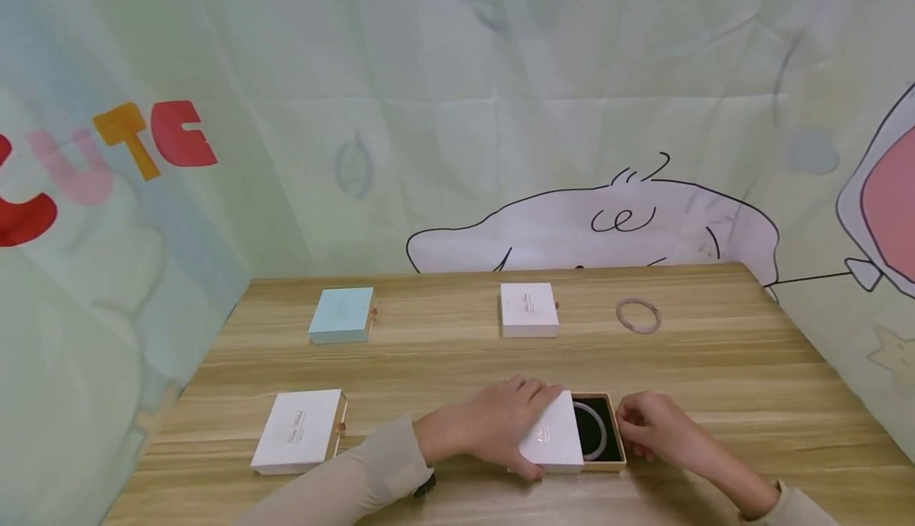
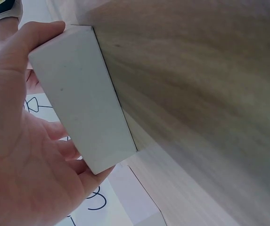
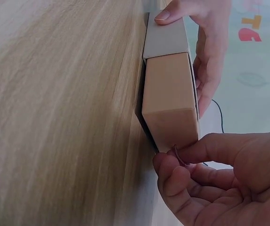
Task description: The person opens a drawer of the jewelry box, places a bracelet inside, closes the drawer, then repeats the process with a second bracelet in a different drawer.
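Near the table's front, a white gift box (image 1: 560, 440) has its tan drawer (image 3: 170, 89) pulled partly out to the right. Inside that drawer, a pale bangle (image 1: 603, 431) lies on black lining, its left part hidden under the sleeve. My left hand (image 1: 493, 427) grips the white sleeve across its width, thumb on the near side and fingers on the far side, as the left wrist view (image 2: 36, 141) also shows. At the drawer's front, my right hand (image 1: 661, 427) pinches a small ribbon pull tab (image 3: 179, 155) between thumb and forefinger.
A second bangle (image 1: 638, 315) lies on the wooden table (image 1: 429, 359) at the back right. A closed white box (image 1: 529, 309) stands back centre, a light blue box (image 1: 343, 314) back left, and another white box (image 1: 300, 431) front left. A printed curtain (image 1: 400, 113) hangs behind.
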A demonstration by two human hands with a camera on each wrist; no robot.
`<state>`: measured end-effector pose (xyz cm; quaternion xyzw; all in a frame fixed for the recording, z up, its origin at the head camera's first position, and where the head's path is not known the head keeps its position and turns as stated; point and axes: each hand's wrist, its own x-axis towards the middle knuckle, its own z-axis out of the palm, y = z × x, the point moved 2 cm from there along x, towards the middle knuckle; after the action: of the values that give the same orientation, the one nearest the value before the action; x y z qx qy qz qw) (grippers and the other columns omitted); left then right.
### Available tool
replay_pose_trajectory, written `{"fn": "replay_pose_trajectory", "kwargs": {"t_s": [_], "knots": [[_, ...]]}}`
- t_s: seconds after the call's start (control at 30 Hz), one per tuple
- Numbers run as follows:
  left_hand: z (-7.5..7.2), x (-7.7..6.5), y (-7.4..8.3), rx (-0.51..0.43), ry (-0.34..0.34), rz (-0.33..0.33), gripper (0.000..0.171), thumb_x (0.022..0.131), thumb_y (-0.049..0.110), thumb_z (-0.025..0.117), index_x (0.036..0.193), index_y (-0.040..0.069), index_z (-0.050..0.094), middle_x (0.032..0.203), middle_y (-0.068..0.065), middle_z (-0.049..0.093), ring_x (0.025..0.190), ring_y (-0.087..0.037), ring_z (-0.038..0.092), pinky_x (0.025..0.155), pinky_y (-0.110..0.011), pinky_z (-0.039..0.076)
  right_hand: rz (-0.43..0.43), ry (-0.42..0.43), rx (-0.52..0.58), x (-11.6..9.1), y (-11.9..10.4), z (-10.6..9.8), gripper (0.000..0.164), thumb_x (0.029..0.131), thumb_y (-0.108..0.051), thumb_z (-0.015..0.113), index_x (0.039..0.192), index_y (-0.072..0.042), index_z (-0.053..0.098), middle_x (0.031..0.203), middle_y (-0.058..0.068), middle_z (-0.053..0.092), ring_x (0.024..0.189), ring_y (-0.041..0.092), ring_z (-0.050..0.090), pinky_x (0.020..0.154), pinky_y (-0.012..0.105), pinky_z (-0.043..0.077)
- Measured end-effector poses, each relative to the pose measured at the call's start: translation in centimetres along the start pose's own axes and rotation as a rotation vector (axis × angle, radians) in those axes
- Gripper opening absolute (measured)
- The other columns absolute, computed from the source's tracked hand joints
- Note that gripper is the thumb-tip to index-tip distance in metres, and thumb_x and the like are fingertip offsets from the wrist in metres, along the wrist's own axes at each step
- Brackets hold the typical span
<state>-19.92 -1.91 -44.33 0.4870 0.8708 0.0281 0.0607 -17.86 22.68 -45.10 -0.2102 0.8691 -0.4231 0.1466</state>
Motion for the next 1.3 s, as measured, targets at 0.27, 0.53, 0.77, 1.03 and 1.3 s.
{"fn": "replay_pose_trajectory", "kwargs": {"t_s": [0.27, 0.53, 0.77, 1.03, 1.3], "knots": [[-0.07, 0.14, -0.09, -0.001, 0.0, 0.002, 0.105, 0.078, 0.064, 0.073, 0.154, 0.006, 0.03, 0.139, -0.006, 0.05, 0.115, -0.014, 0.048, 0.097, -0.024, 0.04, -0.003, 0.01, -0.012, 0.17, -0.12, 0.0, 0.019, 0.091, 0.004, 0.059, 0.075, -0.007, 0.058, 0.058, -0.005, 0.054, 0.047, 0.006, 0.049, 0.042, 0.024, 0.044], [-0.2, 0.25, -0.03, -0.011, -0.007, -0.007, 0.104, 0.078, 0.063, 0.073, 0.154, 0.006, 0.031, 0.139, -0.005, 0.049, 0.116, -0.014, 0.047, 0.098, -0.024, 0.04, -0.016, 0.012, -0.011, 0.18, -0.13, 0.11, 0.019, 0.092, 0.003, 0.06, 0.076, -0.007, 0.059, 0.059, -0.005, 0.054, 0.047, 0.005, 0.049, 0.042, 0.025, 0.044], [-0.18, 0.32, 0.02, 0.003, -0.006, -0.006, 0.104, 0.077, 0.064, 0.073, 0.153, 0.006, 0.031, 0.138, -0.005, 0.05, 0.114, -0.013, 0.047, 0.097, -0.023, 0.039, -0.015, 0.012, 0.0, 0.19, -0.23, 0.21, 0.018, 0.092, 0.004, 0.06, 0.076, -0.006, 0.059, 0.06, -0.004, 0.054, 0.048, 0.006, 0.049, 0.042, 0.025, 0.044], [-0.05, 0.22, -0.02, 0.003, -0.003, -0.004, 0.104, 0.078, 0.064, 0.073, 0.153, 0.006, 0.032, 0.138, -0.005, 0.05, 0.115, -0.013, 0.047, 0.098, -0.023, 0.039, -0.021, 0.002, 0.017, 0.34, -0.29, 0.51, 0.018, 0.092, 0.003, 0.06, 0.077, -0.006, 0.059, 0.06, -0.004, 0.053, 0.048, 0.005, 0.048, 0.043, 0.024, 0.044], [-0.1, 0.01, 0.04, 0.014, -0.005, -0.004, 0.104, 0.078, 0.065, 0.072, 0.153, 0.005, 0.032, 0.138, -0.005, 0.05, 0.116, -0.013, 0.047, 0.098, -0.023, 0.039, -0.041, 0.005, 0.02, 0.61, -0.46, 0.93, 0.018, 0.091, 0.003, 0.06, 0.077, -0.006, 0.059, 0.06, -0.006, 0.053, 0.048, 0.004, 0.048, 0.042, 0.024, 0.044]]}}
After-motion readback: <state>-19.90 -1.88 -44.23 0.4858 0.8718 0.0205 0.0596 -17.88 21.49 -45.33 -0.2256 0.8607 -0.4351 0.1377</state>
